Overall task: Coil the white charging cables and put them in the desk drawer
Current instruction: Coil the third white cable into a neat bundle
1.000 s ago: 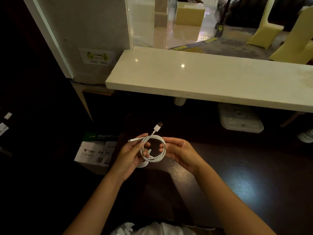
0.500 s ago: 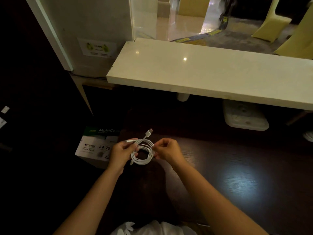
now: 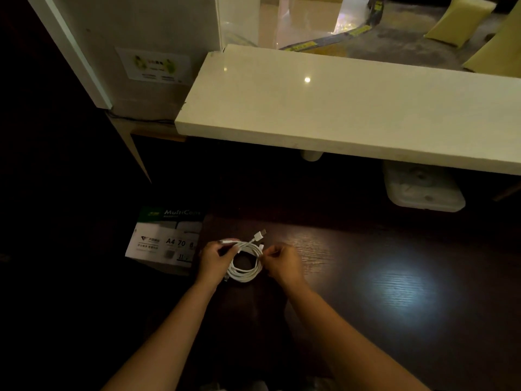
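**Coiled cable held between both hands above a dark desk**

A box of paper [image 3: 166, 239] sits far left. The left hand [image 3: 215, 259] grips the white cable [image 3: 245, 262] coil's left side; the right hand [image 3: 283, 263] pinches its right side. The plug [image 3: 259, 236] points away. Open desk [image 3: 394, 277] lies to the right. No drawer is visible.

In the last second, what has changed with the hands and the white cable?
Both hands brought the white cable down from the air to just above the dark desk. The right hand shifted from cupping the coil's side to pinching its top strands. The left hand kept its hold, the coil stayed looped, and the USB plug still sticks up.
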Available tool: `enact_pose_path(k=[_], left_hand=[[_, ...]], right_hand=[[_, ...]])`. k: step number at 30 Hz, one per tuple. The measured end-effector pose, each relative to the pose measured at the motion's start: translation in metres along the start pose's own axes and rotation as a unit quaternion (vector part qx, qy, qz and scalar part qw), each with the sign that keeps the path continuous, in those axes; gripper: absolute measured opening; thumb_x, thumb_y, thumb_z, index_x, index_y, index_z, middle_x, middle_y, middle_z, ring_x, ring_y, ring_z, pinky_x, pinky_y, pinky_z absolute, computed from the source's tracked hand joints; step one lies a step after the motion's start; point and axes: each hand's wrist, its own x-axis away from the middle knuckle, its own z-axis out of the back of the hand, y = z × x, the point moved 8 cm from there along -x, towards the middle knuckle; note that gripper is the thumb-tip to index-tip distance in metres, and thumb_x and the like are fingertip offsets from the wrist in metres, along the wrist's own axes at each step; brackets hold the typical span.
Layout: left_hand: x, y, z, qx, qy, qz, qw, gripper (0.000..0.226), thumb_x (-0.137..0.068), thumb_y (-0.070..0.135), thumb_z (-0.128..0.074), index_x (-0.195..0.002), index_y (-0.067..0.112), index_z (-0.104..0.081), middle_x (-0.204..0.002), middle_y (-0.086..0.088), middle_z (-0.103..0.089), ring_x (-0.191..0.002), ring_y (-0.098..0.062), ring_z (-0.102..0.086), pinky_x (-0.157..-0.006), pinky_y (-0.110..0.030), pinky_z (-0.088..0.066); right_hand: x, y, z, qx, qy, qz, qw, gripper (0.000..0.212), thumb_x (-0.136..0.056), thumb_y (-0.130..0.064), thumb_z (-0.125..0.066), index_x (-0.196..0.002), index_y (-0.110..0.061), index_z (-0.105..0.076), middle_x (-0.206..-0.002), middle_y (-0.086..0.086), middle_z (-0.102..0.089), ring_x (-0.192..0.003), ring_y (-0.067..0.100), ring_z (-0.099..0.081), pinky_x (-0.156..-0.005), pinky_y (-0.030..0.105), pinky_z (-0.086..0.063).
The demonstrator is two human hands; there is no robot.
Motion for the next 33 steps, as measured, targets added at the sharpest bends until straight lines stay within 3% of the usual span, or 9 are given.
enact_pose_path(k=[6,12,15,17,21,24,28,30,33], left_hand=[[0.001,-0.008,0.002,0.009,-0.009,0.016,1.000,0.021,-0.082,0.007,-0.065,-0.103,0.001,-0.068,-0.088,-0.003,-0.065,-0.079,-0.007,-0.059,-0.065,-0.007,-0.044],[0.002,-0.014,0.002,0.027,-0.070,0.038,0.996,0.032,-0.084,0.002,-0.060,-0.116,0.004,-0.061,-0.109,-0.007,-0.065,-0.099,-0.013,-0.058,-0.079,-0.014,-0.045],[0.006,-0.013,0.004,-0.012,-0.088,0.004,0.996,0.032,-0.085,0.000,-0.058,-0.117,0.003,-0.061,-0.108,-0.001,-0.062,-0.100,-0.008,-0.055,-0.071,0.000,-0.041],[0.006,-0.015,0.006,-0.026,-0.077,-0.014,0.997,0.031,-0.085,0.001,-0.059,-0.116,0.004,-0.062,-0.110,-0.003,-0.065,-0.099,-0.008,-0.056,-0.070,0.002,-0.040],[0.004,-0.018,0.005,-0.070,-0.060,-0.048,0.995,0.030,-0.084,0.007,-0.062,-0.114,0.009,-0.065,-0.109,-0.007,-0.068,-0.099,-0.014,-0.062,-0.074,-0.005,-0.044],[0.008,-0.013,0.006,-0.116,-0.033,-0.067,0.990,0.032,-0.085,0.011,-0.062,-0.117,0.006,-0.062,-0.110,-0.012,-0.064,-0.099,-0.021,-0.061,-0.079,-0.021,-0.048],[0.033,0.014,0.010,-0.200,0.043,-0.157,0.966,0.034,-0.084,0.016,-0.061,-0.117,0.006,-0.060,-0.116,-0.013,-0.059,-0.108,-0.028,-0.054,-0.089,-0.031,-0.041],[0.050,0.030,0.006,-0.244,0.058,-0.213,0.944,0.035,-0.082,0.021,-0.058,-0.115,0.010,-0.061,-0.114,-0.009,-0.061,-0.106,-0.028,-0.056,-0.087,-0.034,-0.043],[0.072,0.043,-0.013,-0.301,0.024,-0.267,0.915,0.037,-0.081,0.025,-0.055,-0.117,0.015,-0.058,-0.119,-0.006,-0.060,-0.112,-0.024,-0.056,-0.088,-0.042,-0.047]], right_hand=[[-0.001,0.010,-0.006,-0.054,-0.004,-0.011,0.998,0.025,-0.082,-0.004,-0.060,-0.062,-0.017,-0.052,-0.059,0.003,-0.059,-0.050,0.014,-0.058,-0.055,0.030,-0.054],[-0.001,0.014,-0.008,-0.098,0.005,-0.023,0.995,0.022,-0.083,-0.004,-0.062,-0.065,-0.015,-0.053,-0.062,0.004,-0.059,-0.050,0.014,-0.056,-0.050,0.025,-0.052],[0.000,0.014,-0.008,-0.109,0.005,-0.026,0.994,0.022,-0.084,-0.005,-0.062,-0.066,-0.015,-0.054,-0.062,0.003,-0.059,-0.051,0.014,-0.055,-0.051,0.024,-0.050],[-0.001,0.013,-0.009,-0.106,0.002,-0.024,0.994,0.021,-0.084,-0.005,-0.061,-0.067,-0.014,-0.053,-0.062,0.004,-0.059,-0.051,0.015,-0.055,-0.054,0.028,-0.050],[-0.001,0.011,-0.009,-0.085,0.005,-0.013,0.996,0.021,-0.084,-0.007,-0.061,-0.067,-0.017,-0.054,-0.065,0.005,-0.061,-0.056,0.018,-0.059,-0.064,0.037,-0.054],[0.000,0.011,-0.009,-0.069,0.007,-0.003,0.998,0.018,-0.085,-0.013,-0.062,-0.070,-0.020,-0.056,-0.072,0.006,-0.066,-0.068,0.025,-0.066,-0.072,0.044,-0.057],[0.010,0.010,-0.004,-0.023,0.031,0.043,0.998,0.004,-0.085,-0.021,-0.061,-0.085,-0.019,-0.058,-0.081,0.001,-0.065,-0.076,0.021,-0.065,-0.074,0.041,-0.056],[0.017,0.010,0.002,0.050,0.054,0.077,0.994,0.017,-0.086,-0.026,-0.060,-0.101,-0.018,-0.057,-0.096,-0.005,-0.058,-0.086,0.016,-0.061,-0.077,0.035,-0.054],[0.031,0.010,0.009,0.194,0.094,0.153,0.964,0.032,-0.088,-0.031,-0.054,-0.116,-0.015,-0.054,-0.119,0.003,-0.052,-0.102,0.018,-0.056,-0.085,0.036,-0.051]])
